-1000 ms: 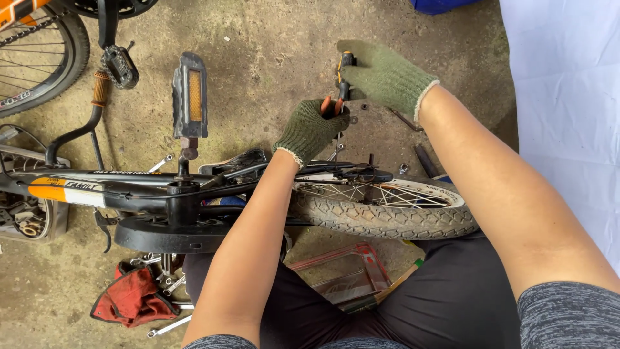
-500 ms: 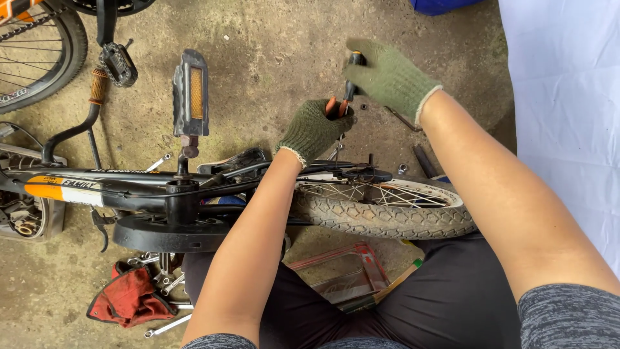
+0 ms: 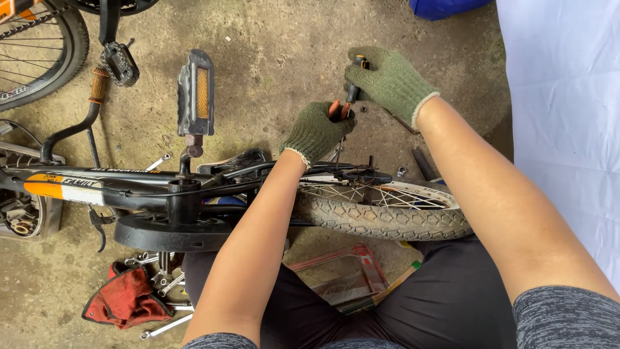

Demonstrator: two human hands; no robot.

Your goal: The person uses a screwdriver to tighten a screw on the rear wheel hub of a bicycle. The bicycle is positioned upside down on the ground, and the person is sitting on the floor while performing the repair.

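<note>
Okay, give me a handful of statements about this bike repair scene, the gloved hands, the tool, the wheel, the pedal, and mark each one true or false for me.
1. Both hands wear green knit gloves. True: the left hand and the right hand are both gloved.
2. The left hand grips an orange-handled tool. True.
3. The bicycle stands upright on its wheels. False: it lies on its side, with the pedal pointing up at the camera.
4. A blue rag lies beside the wrenches. False: the rag is red, at the lower left by the wrenches.
5. The small wheel has no tyre. False: a treaded tyre is fitted on it.
</note>
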